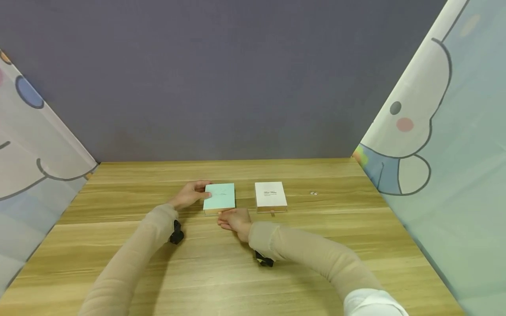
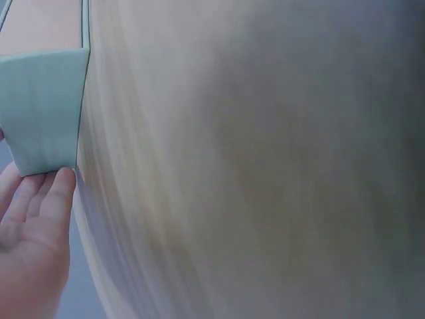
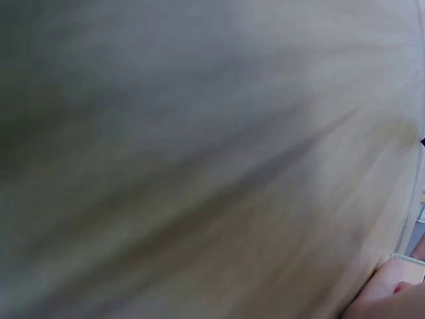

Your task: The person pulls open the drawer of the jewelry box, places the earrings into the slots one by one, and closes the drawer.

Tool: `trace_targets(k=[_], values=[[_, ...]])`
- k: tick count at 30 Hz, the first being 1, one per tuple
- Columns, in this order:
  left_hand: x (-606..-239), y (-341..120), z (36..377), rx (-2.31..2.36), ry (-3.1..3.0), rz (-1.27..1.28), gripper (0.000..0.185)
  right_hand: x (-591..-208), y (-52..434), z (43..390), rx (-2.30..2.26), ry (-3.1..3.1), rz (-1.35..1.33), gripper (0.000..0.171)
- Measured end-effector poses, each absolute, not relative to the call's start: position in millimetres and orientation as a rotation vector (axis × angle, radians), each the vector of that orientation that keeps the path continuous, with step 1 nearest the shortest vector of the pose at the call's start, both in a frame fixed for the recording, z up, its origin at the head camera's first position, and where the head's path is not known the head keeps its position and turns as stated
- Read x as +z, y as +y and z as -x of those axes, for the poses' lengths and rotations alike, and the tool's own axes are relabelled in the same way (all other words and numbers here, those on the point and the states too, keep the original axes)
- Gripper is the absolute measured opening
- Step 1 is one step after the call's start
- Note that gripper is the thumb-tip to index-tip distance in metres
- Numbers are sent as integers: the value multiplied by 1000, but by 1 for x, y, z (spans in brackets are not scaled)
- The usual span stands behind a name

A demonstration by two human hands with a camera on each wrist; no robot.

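A mint green box [image 1: 219, 197] lies flat on the wooden table [image 1: 245, 272], with a white box [image 1: 270, 195] just to its right. My left hand [image 1: 189, 194] holds the mint box by its left side, the thumb over the far left corner. In the left wrist view its fingertips [image 2: 56, 183] touch the edge of the mint box [image 2: 43, 106]. My right hand [image 1: 235, 219] lies on the table against the mint box's front edge, thumb tip at the edge. Its fingers' grip is hidden; the right wrist view is blurred and shows only a bit of the hand [image 3: 392, 299].
A small pull tab [image 1: 272, 213] sticks out of the white box's front. A tiny shiny object [image 1: 313, 193] lies on the table right of the white box. Cartoon-printed curtains [image 1: 446, 145] flank both sides, and a grey wall [image 1: 237, 79] closes the back.
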State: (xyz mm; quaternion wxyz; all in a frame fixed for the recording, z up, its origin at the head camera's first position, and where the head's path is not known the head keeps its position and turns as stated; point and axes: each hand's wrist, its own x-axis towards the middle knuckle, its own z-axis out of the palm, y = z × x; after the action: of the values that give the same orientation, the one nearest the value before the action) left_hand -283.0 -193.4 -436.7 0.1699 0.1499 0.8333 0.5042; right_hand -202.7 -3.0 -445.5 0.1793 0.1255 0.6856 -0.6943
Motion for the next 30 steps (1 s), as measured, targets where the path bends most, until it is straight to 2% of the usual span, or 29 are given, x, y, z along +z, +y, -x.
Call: trace_targets(k=[30], values=[[-434, -195, 287, 1353, 2357, -408, 62, -445, -8, 191, -1901, 2103, -348, 10]])
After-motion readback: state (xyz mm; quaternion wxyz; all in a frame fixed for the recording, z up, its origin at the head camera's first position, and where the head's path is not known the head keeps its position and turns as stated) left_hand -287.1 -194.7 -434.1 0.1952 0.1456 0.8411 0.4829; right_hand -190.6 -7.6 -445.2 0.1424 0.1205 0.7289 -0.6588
